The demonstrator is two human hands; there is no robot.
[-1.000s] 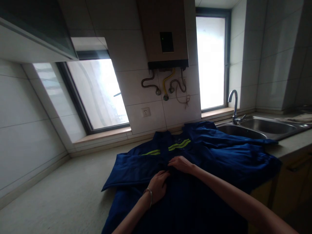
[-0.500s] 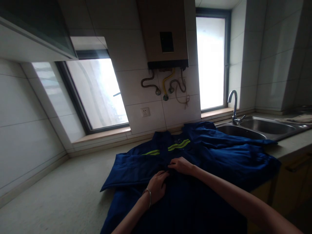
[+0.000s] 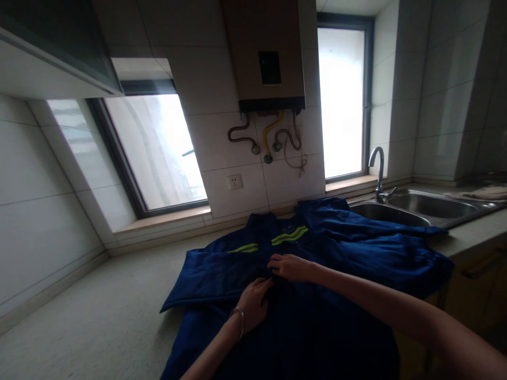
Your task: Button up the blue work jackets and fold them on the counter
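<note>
A dark blue work jacket (image 3: 317, 274) with lime reflective stripes lies spread front-up on the pale countertop (image 3: 99, 316), its far right part reaching the steel sink (image 3: 415, 208). At the centre front, just near of the stripes, the left hand (image 3: 253, 302) and right hand (image 3: 289, 266) sit close together, fingertips pinching the fabric where the two front edges meet; what fastening they grip is too dark to tell. Doing this well likely means keeping both edges flat and aligned, pulling lightly against each other, so the front closes without puckering
</note>
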